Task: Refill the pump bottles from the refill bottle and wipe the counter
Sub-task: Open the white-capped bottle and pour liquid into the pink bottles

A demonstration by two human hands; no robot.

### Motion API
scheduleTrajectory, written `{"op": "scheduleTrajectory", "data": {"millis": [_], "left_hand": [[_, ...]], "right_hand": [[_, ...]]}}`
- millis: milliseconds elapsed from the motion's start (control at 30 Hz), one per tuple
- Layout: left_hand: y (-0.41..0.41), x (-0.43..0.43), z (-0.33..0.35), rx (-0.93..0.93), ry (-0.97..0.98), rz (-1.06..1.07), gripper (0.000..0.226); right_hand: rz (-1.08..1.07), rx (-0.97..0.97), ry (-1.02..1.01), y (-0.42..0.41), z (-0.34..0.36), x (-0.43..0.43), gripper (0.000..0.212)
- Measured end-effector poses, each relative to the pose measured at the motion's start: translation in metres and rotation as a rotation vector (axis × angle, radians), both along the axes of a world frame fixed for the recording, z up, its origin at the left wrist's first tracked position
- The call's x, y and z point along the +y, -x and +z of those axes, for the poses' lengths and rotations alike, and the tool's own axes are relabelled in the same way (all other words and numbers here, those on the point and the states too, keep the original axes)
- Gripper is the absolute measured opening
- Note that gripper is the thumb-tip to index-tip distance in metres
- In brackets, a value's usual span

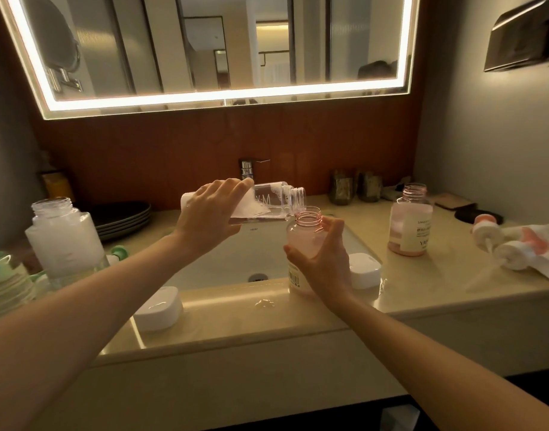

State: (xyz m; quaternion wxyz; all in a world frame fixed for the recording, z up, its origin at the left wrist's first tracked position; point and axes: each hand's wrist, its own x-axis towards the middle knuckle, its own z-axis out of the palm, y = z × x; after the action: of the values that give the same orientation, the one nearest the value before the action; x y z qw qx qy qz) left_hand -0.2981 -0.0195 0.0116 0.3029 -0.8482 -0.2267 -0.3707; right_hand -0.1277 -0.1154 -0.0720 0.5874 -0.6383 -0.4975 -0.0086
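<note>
Nearest me, on the front rim of the counter [236,309], my right hand [324,259] curls round the open pink pump bottle [304,241], which stands upright. Just beyond, my left hand [209,213] grips the clear refill bottle [273,202], tipped almost flat over the sink [229,262], its mouth at the pink bottle's neck. Farther right stands a second open pink bottle [410,225].

The left hand [209,216] grips a clear refill bottle [267,202], its fingers [232,186] curled over the body. The bottle is tipped almost flat, its open mouth just above the neck of an uncapped pink bottle [307,234]. The right hand [324,259] holds that pink bottle upright at the sink [223,262] front edge, fingers [332,227] wrapped round its far side. Right of these fingers, well apart, a second pink bottle [410,219] stands open on the desk [438,284]. Further right, pump heads [484,231] lie on a white cloth [547,259]. Left of the left fingers stands an open white bottle [65,237].
</note>
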Motion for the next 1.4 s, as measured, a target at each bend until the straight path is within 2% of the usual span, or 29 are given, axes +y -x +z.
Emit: {"op": "scheduleTrajectory", "data": {"millis": [233,500,900,1400], "left_hand": [[0.0,0.002,0.003,0.028,-0.083,0.019,0.082],[0.0,0.014,0.007,0.088,-0.026,-0.001,0.084],[0.0,0.014,0.009,0.105,-0.084,0.021,0.081],[-0.001,0.02,0.01,0.126,-0.056,0.005,0.082]], "right_hand": [[-0.006,-0.01,0.009,-0.001,0.0,0.0,0.074],[-0.008,-0.006,0.004,0.001,-0.001,-0.002,0.073],[-0.021,-0.014,0.022,-0.001,-0.002,-0.001,0.074],[-0.019,-0.034,0.031,-0.001,-0.002,-0.001,0.075]]}}
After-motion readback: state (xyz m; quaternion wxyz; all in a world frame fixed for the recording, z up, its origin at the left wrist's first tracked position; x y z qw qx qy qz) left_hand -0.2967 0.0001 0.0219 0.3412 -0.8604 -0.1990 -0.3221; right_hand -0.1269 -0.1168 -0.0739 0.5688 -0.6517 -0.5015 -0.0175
